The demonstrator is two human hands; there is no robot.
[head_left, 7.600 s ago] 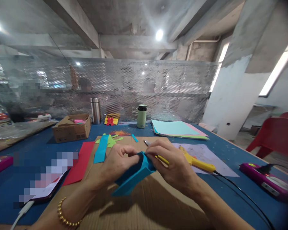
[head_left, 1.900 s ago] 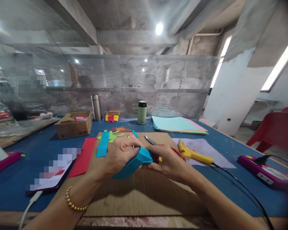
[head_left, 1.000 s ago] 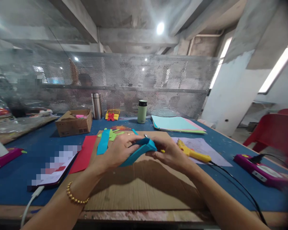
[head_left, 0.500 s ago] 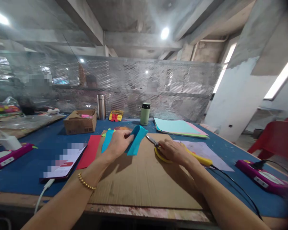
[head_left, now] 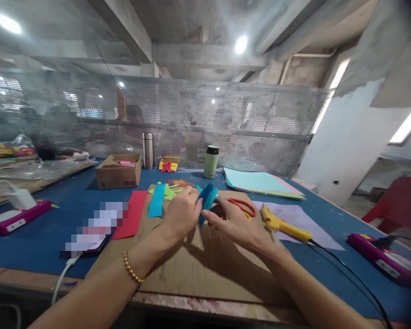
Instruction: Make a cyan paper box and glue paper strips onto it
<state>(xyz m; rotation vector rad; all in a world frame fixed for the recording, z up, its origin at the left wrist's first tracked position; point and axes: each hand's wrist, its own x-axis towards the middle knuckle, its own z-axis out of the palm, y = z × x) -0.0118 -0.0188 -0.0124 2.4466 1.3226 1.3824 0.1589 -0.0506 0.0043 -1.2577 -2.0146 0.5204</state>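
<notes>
A folded blue paper piece (head_left: 208, 199) is held upright above the cardboard sheet (head_left: 205, 265). My left hand (head_left: 182, 211) grips its left side with closed fingers. My right hand (head_left: 234, 224) is at its right side, thumb and fingers closed around the edge. Scissors (head_left: 244, 206) with red and yellow handles lie just behind my right hand, their blades partly hidden. On the cardboard's left part rests a flat blue strip (head_left: 156, 200), with green paper scraps (head_left: 171, 190) beside it.
A yellow glue gun (head_left: 284, 225) lies on pale purple paper at right. Red paper (head_left: 132, 214) and a phone (head_left: 96, 233) are at left. Behind stand a cardboard box (head_left: 119, 172), a steel flask (head_left: 148, 151), a green bottle (head_left: 211, 162) and stacked paper (head_left: 263, 183).
My right hand has let go of the scissors and moved left to the blue paper. The paper's loop looks more tightly folded. The view has shifted slightly.
</notes>
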